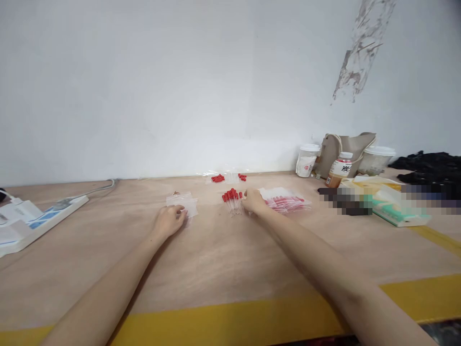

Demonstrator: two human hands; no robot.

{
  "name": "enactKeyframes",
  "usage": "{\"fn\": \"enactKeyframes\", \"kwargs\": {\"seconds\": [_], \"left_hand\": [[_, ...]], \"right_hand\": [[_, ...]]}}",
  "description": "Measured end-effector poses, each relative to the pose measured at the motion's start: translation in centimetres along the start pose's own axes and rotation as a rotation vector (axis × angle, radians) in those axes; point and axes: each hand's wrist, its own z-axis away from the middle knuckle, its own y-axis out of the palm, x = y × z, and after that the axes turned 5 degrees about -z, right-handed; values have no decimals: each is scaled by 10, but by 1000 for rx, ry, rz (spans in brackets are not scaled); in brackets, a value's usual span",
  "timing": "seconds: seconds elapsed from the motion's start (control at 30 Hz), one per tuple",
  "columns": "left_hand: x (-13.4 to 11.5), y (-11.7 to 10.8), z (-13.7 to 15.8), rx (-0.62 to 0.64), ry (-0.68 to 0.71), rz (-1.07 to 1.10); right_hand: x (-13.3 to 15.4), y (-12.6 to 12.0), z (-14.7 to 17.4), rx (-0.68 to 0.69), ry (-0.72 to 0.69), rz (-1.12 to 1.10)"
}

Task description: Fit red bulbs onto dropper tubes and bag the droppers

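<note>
My left hand (168, 221) rests at the near edge of a small stack of clear plastic bags (188, 202), fingers bent and closed on a bag. A row of droppers (230, 196) with red bulbs and clear, thin stems lies side by side in the middle of the table. At the right end of that row, my right hand (254, 201) has its fingers pinched at a dropper; the fingertips are partly hidden. Just right of this hand lies a pile of clear bags (288, 203) with red-bulbed droppers inside.
Loose red bulbs (218, 178) lie on clear plastic by the wall. A power strip (43, 221) with plugs and a cable is at left. At right stand a lidded cup (307, 161), a bottle (339, 170), a grey bag (329, 149) and a tissue pack (399, 211). Yellow tape (216, 324) edges the table.
</note>
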Motion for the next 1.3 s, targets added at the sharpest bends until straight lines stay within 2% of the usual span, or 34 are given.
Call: {"fn": "enactKeyframes", "kwargs": {"seconds": [0.17, 0.33, 0.47, 0.57, 0.63, 0.67, 0.77, 0.83, 0.93, 1.03, 1.13, 1.3], "left_hand": [[1, 10, -5, 8, 33, 35], [2, 12, -6, 23, 3, 65], [5, 4, -4, -1, -54, 89], [4, -13, -2, -48, -67, 178], [-1, -31, 3, -67, -5, 366], [-6, -41, 6, -56, 78, 467], [-26, -64, 18, 115, 365, 637], [-40, -70, 27, 268, 525, 644], [-56, -61, 37, 457, 708, 521], [-65, -45, 42, 469, 760, 362], [-73, -33, 47, 403, 766, 335], [-94, -23, 60, 280, 640, 421]], "right_hand": [[0, 20, -27, 71, 70, -27], [0, 26, -32, 87, 55, -94], [-2, 10, -25, 21, 95, -179], [-15, -11, -12, -42, 106, -238], [-29, -23, 1, -69, 83, -286], [-38, -28, 9, -85, 65, -328], [-60, -35, 35, -179, -1, -568], [-71, -35, 53, -193, -23, -690], [-77, -31, 74, -178, 9, -839], [-77, -26, 86, -157, 75, -959], [-75, -26, 90, -171, 90, -1006], [-79, -28, 87, -271, 88, -1022]]}}
